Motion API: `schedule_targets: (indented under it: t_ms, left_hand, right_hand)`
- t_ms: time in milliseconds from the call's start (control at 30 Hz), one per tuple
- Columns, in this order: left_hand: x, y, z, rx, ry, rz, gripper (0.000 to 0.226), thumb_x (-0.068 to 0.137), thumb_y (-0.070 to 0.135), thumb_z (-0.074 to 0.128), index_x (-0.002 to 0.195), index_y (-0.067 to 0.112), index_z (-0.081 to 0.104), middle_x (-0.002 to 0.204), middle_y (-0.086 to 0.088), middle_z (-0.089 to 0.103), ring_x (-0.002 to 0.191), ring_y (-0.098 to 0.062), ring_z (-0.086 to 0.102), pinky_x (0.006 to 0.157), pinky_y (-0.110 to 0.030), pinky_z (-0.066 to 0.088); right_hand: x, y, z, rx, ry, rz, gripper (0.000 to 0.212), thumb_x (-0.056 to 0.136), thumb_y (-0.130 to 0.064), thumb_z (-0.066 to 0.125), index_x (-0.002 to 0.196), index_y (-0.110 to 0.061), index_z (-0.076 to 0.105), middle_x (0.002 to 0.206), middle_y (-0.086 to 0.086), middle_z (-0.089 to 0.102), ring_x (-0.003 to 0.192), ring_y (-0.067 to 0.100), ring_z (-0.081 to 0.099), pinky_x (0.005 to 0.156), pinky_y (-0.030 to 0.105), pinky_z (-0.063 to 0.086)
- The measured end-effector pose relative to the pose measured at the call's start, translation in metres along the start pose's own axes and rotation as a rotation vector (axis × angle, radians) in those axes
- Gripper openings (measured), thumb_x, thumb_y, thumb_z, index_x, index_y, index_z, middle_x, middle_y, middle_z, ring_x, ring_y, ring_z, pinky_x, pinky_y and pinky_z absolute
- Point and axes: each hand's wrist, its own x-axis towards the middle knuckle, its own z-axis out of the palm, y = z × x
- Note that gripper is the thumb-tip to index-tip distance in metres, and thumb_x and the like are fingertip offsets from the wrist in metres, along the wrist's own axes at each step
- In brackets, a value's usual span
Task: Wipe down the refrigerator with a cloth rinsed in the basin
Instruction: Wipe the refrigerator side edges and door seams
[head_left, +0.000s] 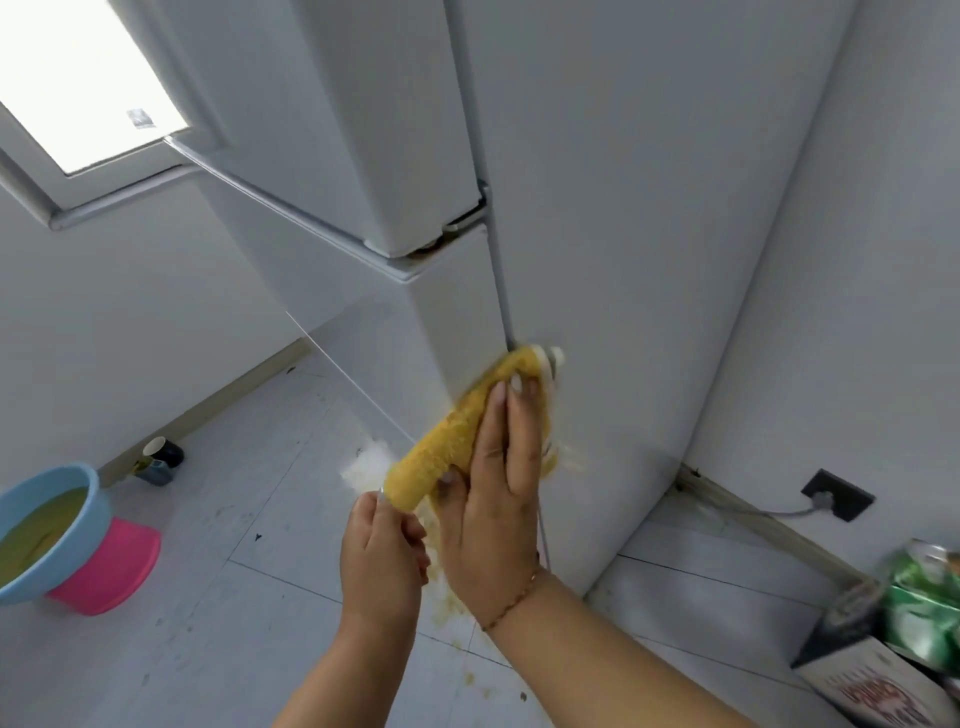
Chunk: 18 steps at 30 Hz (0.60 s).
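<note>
Two hands, cloth (470, 423) under right fingers (511, 415)

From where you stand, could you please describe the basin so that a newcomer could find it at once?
Start at the tall white refrigerator and look down left across the pale tiled floor to the frame's edge. There the round light-blue plastic basin of murky yellowish water sits atop a bright pink plastic stool, unlike the small dark cup behind it.

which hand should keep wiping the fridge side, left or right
Right, probably. The right hand lies flat with straight fingers pressing the yellow cloth against the refrigerator side panel. The left hand only pinches the cloth's lower end, away from the panel.
</note>
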Motion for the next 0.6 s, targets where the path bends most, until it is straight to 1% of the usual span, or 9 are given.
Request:
schedule_targets:
  t_ms: [33,67,133,167,267,333,467,533,600]
  left_hand:
    - [0.001,0.001,0.000,0.004,-0.003,0.006,0.026,0.100,0.015,0.032,0.081,0.004,0.048,0.065,-0.013,0.046,0.049,-0.019,0.040,0.043,-0.029,0.034]
    - [0.001,0.001,0.000,0.011,-0.007,0.014,0.027,0.100,0.015,0.033,0.079,0.006,0.047,0.063,-0.013,0.045,0.049,-0.019,0.040,0.043,-0.028,0.034]
    - [0.003,-0.002,0.002,0.015,-0.014,0.026,0.027,0.100,0.016,0.034,0.076,0.008,0.046,0.062,-0.012,0.045,0.048,-0.018,0.040,0.044,-0.029,0.034]
    - [0.004,-0.008,0.004,0.011,-0.018,0.032,0.028,0.100,0.018,0.034,0.078,0.007,0.046,0.062,-0.012,0.046,0.047,-0.017,0.041,0.045,-0.029,0.034]
    - [0.012,-0.035,0.010,0.007,-0.021,0.027,0.031,0.102,0.022,0.032,0.086,0.003,0.050,0.064,-0.013,0.047,0.046,-0.016,0.041,0.044,-0.029,0.034]
    - [0.018,-0.059,0.014,-0.016,-0.007,0.008,0.029,0.102,0.021,0.033,0.088,0.004,0.052,0.064,-0.012,0.047,0.047,-0.016,0.040,0.045,-0.029,0.033]
    - [0.033,-0.102,0.021,-0.082,0.036,-0.002,0.025,0.101,0.017,0.033,0.082,0.011,0.049,0.064,-0.006,0.048,0.046,-0.014,0.039,0.046,-0.029,0.031]
    - [0.042,-0.129,0.023,-0.094,0.055,0.008,0.027,0.101,0.018,0.032,0.081,0.012,0.049,0.064,-0.006,0.048,0.046,-0.014,0.039,0.047,-0.029,0.032]
    - [0.050,-0.157,0.027,-0.111,0.078,0.021,0.027,0.100,0.016,0.031,0.081,0.013,0.049,0.064,-0.006,0.047,0.047,-0.015,0.039,0.047,-0.029,0.031]
  right_hand:
    - [0.018,-0.008,0.002,-0.013,0.050,-0.052,0.061,0.102,-0.041,0.027,0.152,-0.025,-0.005,0.158,-0.012,-0.006,0.147,0.021,0.006,0.117,0.045,0.022]
    - [0.033,-0.012,0.003,-0.030,0.096,-0.083,0.062,0.102,-0.040,0.028,0.152,-0.023,-0.002,0.158,-0.008,0.002,0.147,0.023,0.008,0.114,0.052,0.024]
    - [0.042,-0.009,0.006,-0.070,0.154,-0.119,0.063,0.101,-0.041,0.029,0.152,-0.021,-0.001,0.153,0.002,0.016,0.146,0.024,0.010,0.111,0.058,0.026]
    - [0.037,-0.002,0.007,-0.086,0.159,-0.143,0.063,0.101,-0.041,0.030,0.152,-0.021,-0.001,0.153,0.002,0.016,0.146,0.024,0.010,0.110,0.059,0.026]
    - [0.008,0.029,0.012,-0.101,0.126,-0.173,0.064,0.101,-0.041,0.030,0.152,-0.021,-0.003,0.159,-0.009,-0.002,0.147,0.023,0.006,0.109,0.060,0.027]
    - [-0.022,0.053,0.016,-0.120,0.096,-0.140,0.064,0.102,-0.040,0.030,0.152,-0.021,-0.005,0.158,-0.010,-0.007,0.147,0.022,0.004,0.106,0.061,0.031]
    - [-0.081,0.099,0.026,-0.124,0.055,-0.077,0.063,0.103,-0.040,0.028,0.152,-0.021,-0.008,0.158,-0.011,-0.011,0.147,0.020,0.004,0.101,0.062,0.037]
    - [-0.103,0.121,0.033,-0.125,0.062,-0.072,0.064,0.102,-0.042,0.029,0.152,-0.021,-0.007,0.158,-0.011,-0.011,0.147,0.020,0.004,0.104,0.061,0.034]
    - [-0.116,0.136,0.040,-0.128,0.093,-0.092,0.065,0.102,-0.042,0.029,0.152,-0.020,-0.006,0.158,-0.011,-0.010,0.147,0.021,0.005,0.110,0.057,0.027]
